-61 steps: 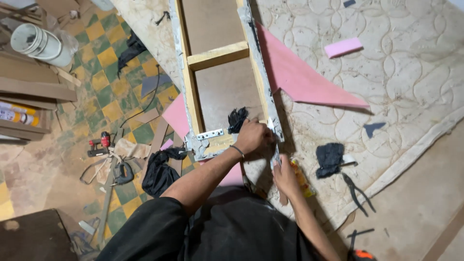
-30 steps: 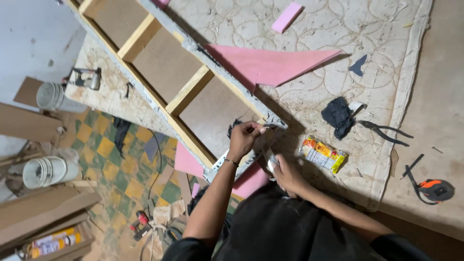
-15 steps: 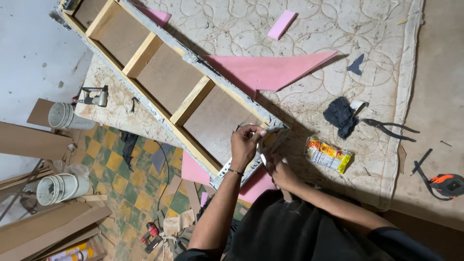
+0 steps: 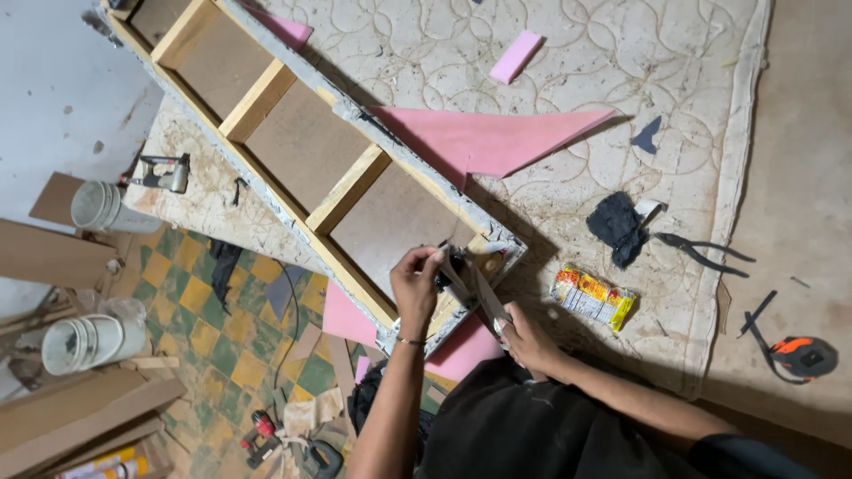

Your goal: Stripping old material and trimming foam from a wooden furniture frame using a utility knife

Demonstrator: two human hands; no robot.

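A long wooden frame (image 4: 266, 93) with cross slats lies slantwise on a stained quilted mattress (image 4: 621, 106). Both my hands are at its near corner (image 4: 501, 253). My left hand (image 4: 415, 284), a bracelet on the wrist, pinches a small dark piece (image 4: 453, 266) against that corner. My right hand (image 4: 525, 339) grips the lower end of a flat grey strip (image 4: 484, 297) that slants up to the dark piece. What the strip is, I cannot tell. A pink foam triangle (image 4: 497, 137) lies beside the frame.
On the mattress lie a pink foam block (image 4: 516, 56), a yellow-red packet (image 4: 593, 297), a black cloth (image 4: 617, 226), pliers (image 4: 701, 248) and a staple gun (image 4: 167, 173). An orange tape measure (image 4: 803, 355) sits right. White buckets (image 4: 93, 341), boards and a drill (image 4: 259, 435) crowd the checkered floor.
The view has swung and pulled back, showing more of the frame. My right hand has come up to the frame's corner with the grey strip; my left hand has stayed there.
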